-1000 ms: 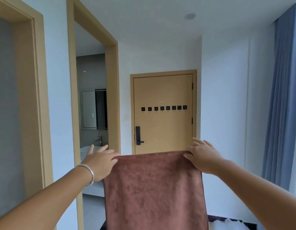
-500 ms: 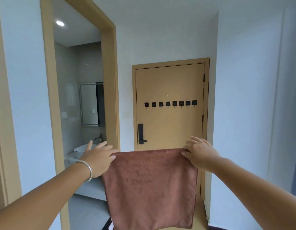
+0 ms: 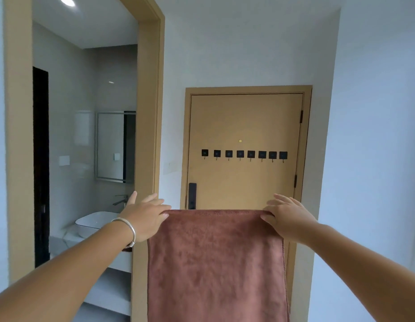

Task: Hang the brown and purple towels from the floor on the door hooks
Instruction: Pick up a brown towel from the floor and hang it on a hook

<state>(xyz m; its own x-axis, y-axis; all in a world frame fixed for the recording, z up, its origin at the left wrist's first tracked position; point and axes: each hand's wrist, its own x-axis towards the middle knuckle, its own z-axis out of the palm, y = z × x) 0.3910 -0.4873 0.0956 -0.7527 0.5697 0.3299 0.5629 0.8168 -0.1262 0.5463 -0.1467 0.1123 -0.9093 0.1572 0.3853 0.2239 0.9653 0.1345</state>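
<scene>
A brown towel (image 3: 215, 263) hangs spread out in front of me, held by its top edge. My left hand (image 3: 143, 217), with a silver bangle on the wrist, grips the top left corner. My right hand (image 3: 287, 217) grips the top right corner. Ahead stands a tan door (image 3: 246, 122) with a row of several small black hooks (image 3: 244, 154) across its middle, above the towel's top edge. The towel covers the lower part of the door. No purple towel is in view.
A black handle and lock (image 3: 192, 195) sit on the door's left side. To the left, a tan-framed doorway (image 3: 147, 135) opens into a bathroom with a white basin (image 3: 95, 223) and a mirror (image 3: 113, 146). White walls flank the door.
The view has drawn closer to the door, which now looks larger, and the curtain at the right has dropped out of view. Both hands keep the towel stretched at the same height.
</scene>
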